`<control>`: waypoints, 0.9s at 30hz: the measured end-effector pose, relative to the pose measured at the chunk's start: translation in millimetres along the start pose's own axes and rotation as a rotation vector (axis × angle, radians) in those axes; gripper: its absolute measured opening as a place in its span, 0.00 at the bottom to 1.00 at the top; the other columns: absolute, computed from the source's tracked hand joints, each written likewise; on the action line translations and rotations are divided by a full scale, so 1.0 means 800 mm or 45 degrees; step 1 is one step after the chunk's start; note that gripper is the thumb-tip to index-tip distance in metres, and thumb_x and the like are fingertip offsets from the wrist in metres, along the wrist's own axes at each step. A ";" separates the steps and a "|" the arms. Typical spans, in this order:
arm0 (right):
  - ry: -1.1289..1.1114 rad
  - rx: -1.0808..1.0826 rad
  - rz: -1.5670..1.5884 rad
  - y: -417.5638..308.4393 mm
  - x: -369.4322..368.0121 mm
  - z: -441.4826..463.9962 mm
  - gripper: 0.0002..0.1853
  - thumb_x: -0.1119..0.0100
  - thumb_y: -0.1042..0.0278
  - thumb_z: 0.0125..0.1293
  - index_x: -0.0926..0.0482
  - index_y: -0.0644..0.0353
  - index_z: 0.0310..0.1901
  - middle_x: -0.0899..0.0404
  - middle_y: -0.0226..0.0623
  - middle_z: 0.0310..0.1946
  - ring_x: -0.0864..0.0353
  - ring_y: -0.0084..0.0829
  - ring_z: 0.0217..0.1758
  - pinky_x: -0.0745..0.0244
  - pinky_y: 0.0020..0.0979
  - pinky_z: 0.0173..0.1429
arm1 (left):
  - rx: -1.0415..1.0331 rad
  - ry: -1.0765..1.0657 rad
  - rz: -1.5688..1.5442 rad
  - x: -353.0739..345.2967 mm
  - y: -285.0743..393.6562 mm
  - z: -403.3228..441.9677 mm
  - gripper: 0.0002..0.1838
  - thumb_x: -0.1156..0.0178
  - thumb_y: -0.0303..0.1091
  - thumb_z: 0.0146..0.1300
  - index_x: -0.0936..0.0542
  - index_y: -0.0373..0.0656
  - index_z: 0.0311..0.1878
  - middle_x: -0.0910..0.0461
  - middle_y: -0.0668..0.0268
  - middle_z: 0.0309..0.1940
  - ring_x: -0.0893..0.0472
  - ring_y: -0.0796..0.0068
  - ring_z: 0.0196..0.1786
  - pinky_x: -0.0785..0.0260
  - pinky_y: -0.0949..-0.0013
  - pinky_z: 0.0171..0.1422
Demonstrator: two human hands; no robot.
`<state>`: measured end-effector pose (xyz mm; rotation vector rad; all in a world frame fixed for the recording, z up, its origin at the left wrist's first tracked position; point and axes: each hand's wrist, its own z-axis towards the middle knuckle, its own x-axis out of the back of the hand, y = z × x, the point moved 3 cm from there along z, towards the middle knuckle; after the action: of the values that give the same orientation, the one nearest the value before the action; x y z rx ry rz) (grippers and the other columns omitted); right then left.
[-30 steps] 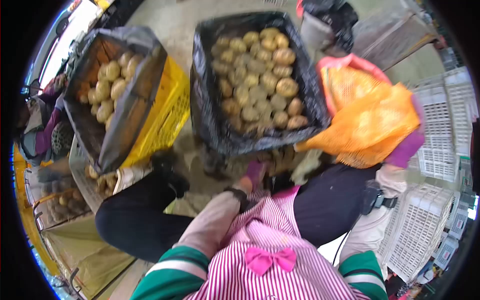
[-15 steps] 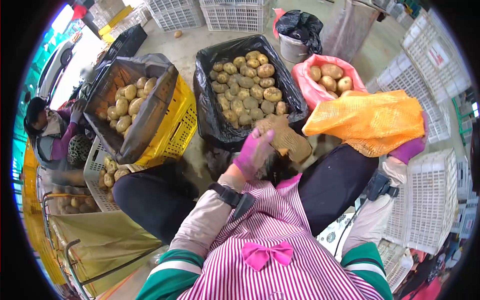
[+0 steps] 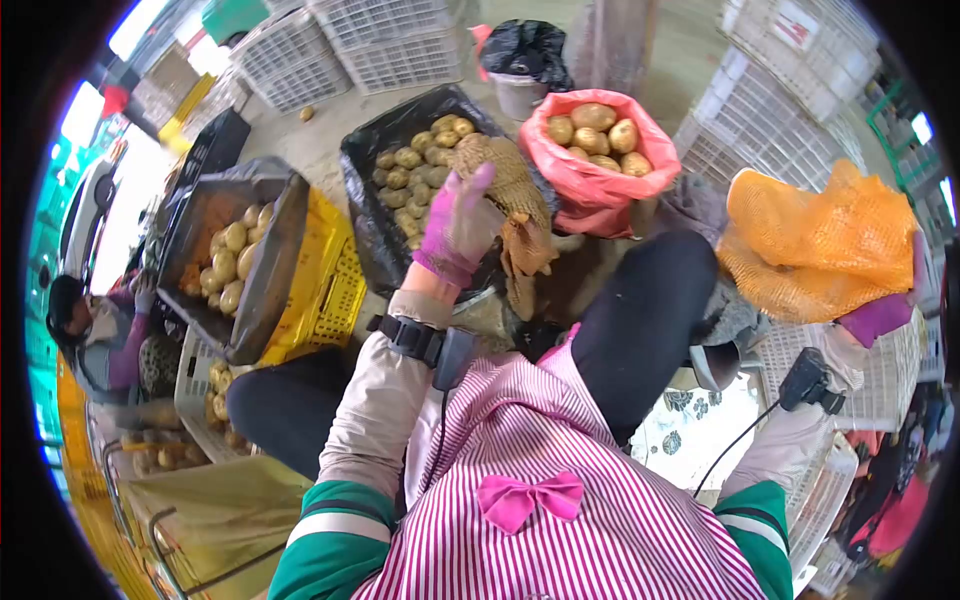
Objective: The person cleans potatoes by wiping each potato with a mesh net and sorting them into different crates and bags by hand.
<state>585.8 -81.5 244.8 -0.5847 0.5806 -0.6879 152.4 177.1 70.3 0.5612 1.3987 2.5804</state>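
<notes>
My left hand (image 3: 460, 228), in a pink-purple glove, is closed on a dirty brown mesh-like cloth (image 3: 505, 185). The cloth hangs over the right side of a black-lined crate (image 3: 365, 215) and covers some of the potatoes (image 3: 407, 180) in it. Out to the right, my right hand (image 3: 880, 318) in a purple glove holds an orange mesh bag (image 3: 815, 245). Its fingers are mostly hidden behind the bag, which bulges loosely beside my knee. Between the two hands, farther out, stands a pink bag (image 3: 600, 195) with large potatoes at its open top.
On the left are a yellow crate (image 3: 325, 280) with a dark liner and potatoes, and a white crate (image 3: 195, 380). A co-worker (image 3: 110, 335) sits beyond them. Stacked white crates (image 3: 390, 45) stand behind, and more (image 3: 750, 120) at right. A bucket (image 3: 520, 95) holds a black bag.
My view has shifted, and my right hand has carried the orange bag rightward, away from the pink bag. My left hand has lifted the brown cloth higher, over the potatoes.
</notes>
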 end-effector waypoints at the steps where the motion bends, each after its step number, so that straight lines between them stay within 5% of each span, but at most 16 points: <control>1: 0.044 0.000 0.021 -0.006 0.007 -0.006 0.23 0.56 0.63 0.73 0.32 0.61 0.66 0.28 0.50 0.62 0.24 0.48 0.61 0.25 0.49 0.64 | 0.267 0.072 -0.698 -0.015 0.018 0.009 0.17 0.45 0.27 0.66 0.26 0.37 0.58 0.20 0.56 0.53 0.22 0.58 0.57 0.31 0.61 0.64; 2: 0.098 0.003 0.035 -0.014 0.017 -0.015 0.23 0.56 0.64 0.73 0.32 0.62 0.66 0.28 0.50 0.62 0.24 0.48 0.61 0.25 0.48 0.65 | 0.396 0.151 -1.109 -0.025 0.040 0.018 0.17 0.45 0.30 0.67 0.26 0.37 0.57 0.20 0.57 0.52 0.21 0.61 0.56 0.30 0.63 0.62; 4: 0.151 0.025 -0.050 -0.031 0.032 -0.032 0.23 0.55 0.64 0.73 0.32 0.61 0.66 0.28 0.51 0.62 0.24 0.48 0.61 0.25 0.48 0.65 | 0.351 0.156 -1.252 -0.027 0.089 0.061 0.17 0.43 0.38 0.70 0.25 0.38 0.57 0.19 0.59 0.51 0.20 0.67 0.53 0.28 0.67 0.59; 5: 0.163 0.031 -0.087 -0.040 0.046 -0.038 0.23 0.55 0.65 0.72 0.32 0.61 0.66 0.28 0.51 0.62 0.24 0.49 0.61 0.25 0.48 0.65 | 0.102 -0.039 -0.656 -0.015 0.112 0.085 0.18 0.46 0.39 0.70 0.25 0.35 0.55 0.18 0.57 0.49 0.18 0.67 0.51 0.26 0.68 0.56; 7: 0.168 0.089 -0.142 -0.059 0.080 -0.044 0.23 0.56 0.65 0.73 0.32 0.60 0.67 0.29 0.54 0.63 0.24 0.49 0.61 0.26 0.48 0.65 | -0.512 0.042 0.852 0.008 0.159 0.125 0.22 0.50 0.42 0.71 0.24 0.29 0.52 0.17 0.52 0.46 0.16 0.69 0.47 0.23 0.71 0.52; 10: 0.349 -0.077 -0.026 -0.092 0.094 -0.061 0.22 0.56 0.67 0.74 0.33 0.64 0.66 0.29 0.53 0.63 0.25 0.47 0.63 0.28 0.46 0.67 | -1.225 0.327 0.928 0.008 0.180 0.170 0.23 0.42 0.32 0.62 0.30 0.35 0.60 0.20 0.52 0.52 0.16 0.57 0.48 0.24 0.62 0.56; 14: 0.170 -0.003 -0.029 -0.098 0.165 -0.073 0.20 0.56 0.63 0.75 0.30 0.63 0.63 0.27 0.48 0.61 0.24 0.41 0.62 0.28 0.40 0.66 | -1.260 0.154 0.998 -0.014 0.204 0.174 0.26 0.39 0.28 0.60 0.33 0.43 0.61 0.20 0.57 0.52 0.16 0.58 0.47 0.24 0.59 0.55; 17: -0.135 -0.774 0.628 -0.081 0.116 -0.118 0.23 0.58 0.56 0.75 0.32 0.61 0.64 0.26 0.50 0.60 0.22 0.47 0.58 0.24 0.49 0.61 | -1.078 0.018 0.932 -0.030 0.212 0.169 0.28 0.38 0.24 0.56 0.33 0.44 0.61 0.20 0.57 0.53 0.16 0.57 0.48 0.25 0.59 0.57; 19: -0.254 -1.017 0.850 -0.082 0.077 -0.134 0.24 0.59 0.54 0.75 0.33 0.61 0.64 0.26 0.51 0.59 0.21 0.49 0.57 0.23 0.52 0.59 | -1.005 -0.005 0.850 -0.043 0.219 0.161 0.31 0.38 0.20 0.52 0.32 0.44 0.61 0.20 0.57 0.52 0.16 0.56 0.47 0.25 0.58 0.58; 20: -0.321 -1.101 0.703 -0.083 0.053 -0.140 0.22 0.54 0.58 0.72 0.30 0.61 0.61 0.24 0.48 0.55 0.20 0.45 0.53 0.22 0.47 0.55 | -1.148 0.030 0.922 -0.049 0.228 0.160 0.28 0.40 0.23 0.54 0.31 0.37 0.61 0.19 0.56 0.50 0.16 0.60 0.46 0.25 0.64 0.56; 22: -0.448 -1.257 0.404 -0.080 0.011 -0.149 0.17 0.43 0.65 0.66 0.24 0.62 0.55 0.19 0.43 0.45 0.17 0.36 0.47 0.21 0.38 0.48 | -0.992 -0.028 0.865 -0.064 0.247 0.162 0.29 0.41 0.24 0.55 0.30 0.36 0.62 0.20 0.55 0.51 0.17 0.63 0.49 0.26 0.67 0.56; 24: -0.654 -1.229 0.043 -0.062 0.000 -0.160 0.19 0.35 0.68 0.61 0.21 0.62 0.53 0.17 0.39 0.41 0.16 0.31 0.44 0.21 0.32 0.46 | -0.973 -0.081 0.873 -0.081 0.260 0.168 0.30 0.40 0.25 0.55 0.30 0.38 0.64 0.20 0.55 0.52 0.18 0.64 0.52 0.26 0.67 0.56; 27: -1.100 -0.686 -0.378 0.002 -0.015 -0.193 0.22 0.33 0.68 0.61 0.23 0.64 0.56 0.15 0.38 0.41 0.16 0.27 0.43 0.22 0.28 0.49 | -0.978 -0.161 0.955 -0.113 0.247 0.206 0.31 0.38 0.25 0.55 0.31 0.44 0.65 0.20 0.56 0.47 0.18 0.61 0.51 0.25 0.63 0.56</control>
<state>477.2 -117.5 140.8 -1.3946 -0.1551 -0.4802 309.0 167.7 293.2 1.2178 0.0487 3.2093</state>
